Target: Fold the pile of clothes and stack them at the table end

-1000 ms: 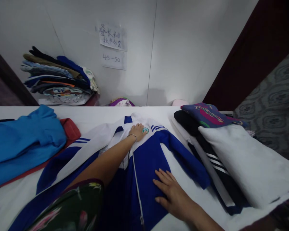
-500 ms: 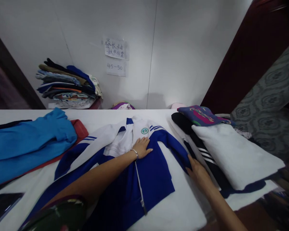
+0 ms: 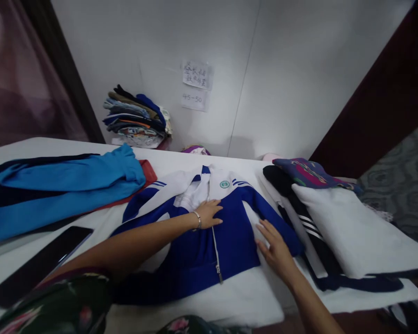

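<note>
A blue and white zip jacket [image 3: 235,236] lies spread on the white table, its front unzipped and its round badge facing up. My left hand [image 3: 209,214], with a bracelet at the wrist, rests on the jacket's front beside the zipper, fingers stretched out. Between the jacket's body and its right-hand sleeve [image 3: 278,222] is my right hand [image 3: 274,248], fingers apart and near the sleeve's inner edge. Nothing shows in its grasp. My left forearm covers part of the jacket's left half.
Folded clothes, with a white garment [image 3: 355,227] on them, lie to the right. Blue trousers [image 3: 69,185] lie at the left, above a black phone-like slab [image 3: 42,264]. A clothes pile [image 3: 135,116] stands by the wall under paper signs [image 3: 197,86].
My right hand has let go of the sleeve and moved inward toward the jacket's body. The sleeve now lies further out to the right. My left hand stays on the front; the view has shifted.
</note>
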{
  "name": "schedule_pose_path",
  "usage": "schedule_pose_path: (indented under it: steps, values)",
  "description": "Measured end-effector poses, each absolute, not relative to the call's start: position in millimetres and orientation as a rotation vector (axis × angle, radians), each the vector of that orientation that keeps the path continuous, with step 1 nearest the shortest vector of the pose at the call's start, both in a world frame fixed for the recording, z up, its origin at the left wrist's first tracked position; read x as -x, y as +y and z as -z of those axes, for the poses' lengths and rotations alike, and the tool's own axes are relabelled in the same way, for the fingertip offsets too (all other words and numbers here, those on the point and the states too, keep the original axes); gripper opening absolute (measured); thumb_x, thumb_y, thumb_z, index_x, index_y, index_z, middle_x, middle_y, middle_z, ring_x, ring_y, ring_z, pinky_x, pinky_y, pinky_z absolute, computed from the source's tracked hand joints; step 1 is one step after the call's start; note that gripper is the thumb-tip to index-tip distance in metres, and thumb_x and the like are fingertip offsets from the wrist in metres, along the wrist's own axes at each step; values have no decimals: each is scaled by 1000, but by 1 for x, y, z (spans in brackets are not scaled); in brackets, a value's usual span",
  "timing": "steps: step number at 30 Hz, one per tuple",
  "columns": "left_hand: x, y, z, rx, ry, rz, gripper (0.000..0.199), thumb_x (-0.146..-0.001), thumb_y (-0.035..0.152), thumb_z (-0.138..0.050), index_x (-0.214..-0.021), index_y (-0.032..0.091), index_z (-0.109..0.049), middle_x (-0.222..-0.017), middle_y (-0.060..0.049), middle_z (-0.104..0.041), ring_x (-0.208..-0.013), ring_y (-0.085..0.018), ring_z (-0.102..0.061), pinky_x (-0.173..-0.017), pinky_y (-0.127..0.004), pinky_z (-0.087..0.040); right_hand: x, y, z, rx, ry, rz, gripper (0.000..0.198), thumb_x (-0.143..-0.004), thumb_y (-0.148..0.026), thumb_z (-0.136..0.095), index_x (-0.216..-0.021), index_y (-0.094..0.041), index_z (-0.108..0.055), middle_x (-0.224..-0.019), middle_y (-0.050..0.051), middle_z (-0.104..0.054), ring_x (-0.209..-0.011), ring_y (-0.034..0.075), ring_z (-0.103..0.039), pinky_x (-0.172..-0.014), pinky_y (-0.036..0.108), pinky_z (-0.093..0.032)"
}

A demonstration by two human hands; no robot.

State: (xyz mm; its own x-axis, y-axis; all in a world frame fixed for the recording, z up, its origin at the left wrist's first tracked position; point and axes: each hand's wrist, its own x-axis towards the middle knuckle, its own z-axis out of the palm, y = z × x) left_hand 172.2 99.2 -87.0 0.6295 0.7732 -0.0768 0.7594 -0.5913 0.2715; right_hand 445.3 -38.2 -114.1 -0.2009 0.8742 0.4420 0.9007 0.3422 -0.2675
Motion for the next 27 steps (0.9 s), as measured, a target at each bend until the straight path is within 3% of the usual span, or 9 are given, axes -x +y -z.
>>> schedule_pose_path:
  steps: [5, 7, 10, 15, 18, 21, 24, 27]
  values:
    - [-82, 114, 63, -2497, 1793, -71, 50, -82, 37, -56, -128, 20, -53, -148, -14, -39, -137, -30, -35, -110, -50, -28, -387, -46, 131, 1551, -2365, -243, 54, -92, -47, -44, -139, -22, -46, -150, 10, -35, -140, 29, -28, -111, 54, -27]
    - [-46, 116, 58, -2409, 1958, -86, 50, -83, 36, -53, -127, 14, -54, -143, -20, -44, -132, -34, -40, -105, -51, -34, -378, -47, 136, 1617, -2412, -273, 54, -93, -50, -41, -139, -21, -47, -150, 10, -34, -141, 29, -27, -113, 55, -23]
    - [-7, 98, 63, -2307, 2099, -128, 50, -84, 40, -50, -124, 10, -56, -132, -20, -54, -122, -34, -50, -99, -47, -40, -379, -48, 140, 1660, -2404, -307, 55, -94, -51, -39, -139, -20, -47, -151, 9, -32, -142, 28, -25, -114, 54, -20]
    - [26, 38, 81, -2155, 2124, -316, 50, -84, 45, -45, -117, 12, -62, -118, -15, -64, -110, -28, -57, -95, -38, -43, -382, -44, 128, 1605, -2221, -468, 49, -91, -47, -46, -133, -23, -54, -147, 9, -40, -140, 28, -28, -114, 56, -20]
    - [41, 6, 89, -2002, 2135, -372, 52, -84, 48, -42, -118, 13, -61, -117, -14, -65, -108, -27, -59, -94, -37, -44, -368, -24, 109, 1468, -1995, -614, 42, -89, -45, -50, -123, -23, -63, -138, 9, -52, -134, 27, -40, -112, 51, -29]
    - [54, -15, 95, -1951, 2197, -401, 54, -83, 49, -42, -118, 13, -60, -117, -15, -65, -110, -29, -59, -96, -38, -43, -335, 17, 88, 1304, -1791, -887, 36, -85, -44, -55, -111, -22, -68, -119, 9, -66, -116, 25, -58, -103, 46, -43]
    - [66, -31, 96, -1871, 2232, -357, 54, -84, 48, -39, -119, 13, -59, -117, -16, -65, -109, -30, -60, -92, -39, -44, -289, 72, 75, 1202, -1545, -1163, 33, -79, -41, -62, -103, -18, -69, -102, 10, -72, -97, 25, -67, -78, 38, -55]
    - [74, -44, 93, -1695, 2234, -278, 56, -84, 51, -36, -121, 14, -57, -113, -16, -67, -102, -32, -63, -85, -40, -46, -243, 128, 72, 1343, -1232, -1296, 23, -79, -26, -65, -99, -16, -66, -101, 8, -70, -86, 18, -68, -62, 24, -54]
